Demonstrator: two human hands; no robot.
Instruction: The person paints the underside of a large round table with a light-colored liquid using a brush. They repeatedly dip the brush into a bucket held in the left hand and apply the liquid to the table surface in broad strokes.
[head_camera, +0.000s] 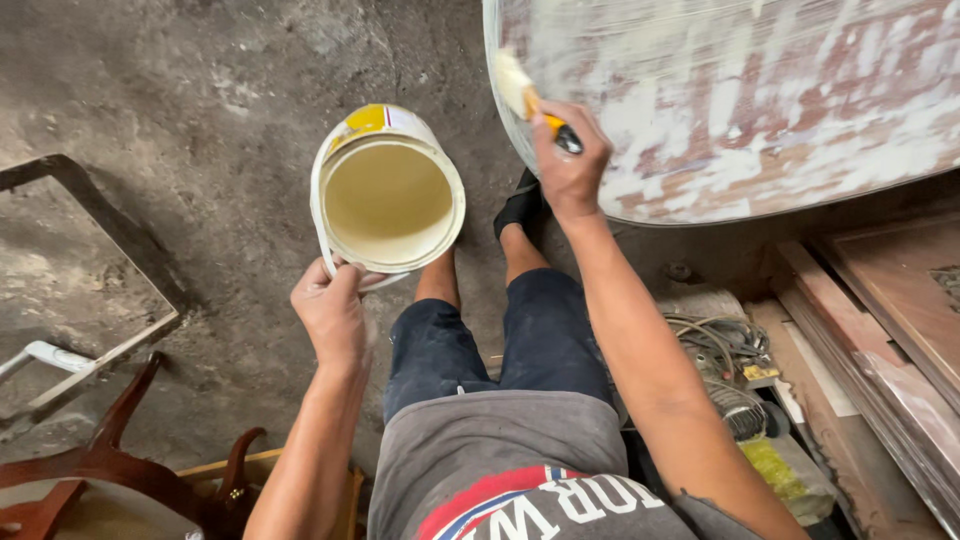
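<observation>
My left hand grips the rim of a white paint can filled with pale yellowish liquid, holding it above the concrete floor. My right hand is closed on a paintbrush with an orange and black handle. Its pale bristles press against the edge of a large rounded wooden panel streaked with white and reddish-brown. My legs in dark trousers and a black shoe show below the can.
A dark metal frame lies on the floor at left, with red-brown curved chair parts in the lower left. Stacked wooden boards and a tangle of cables sit at right.
</observation>
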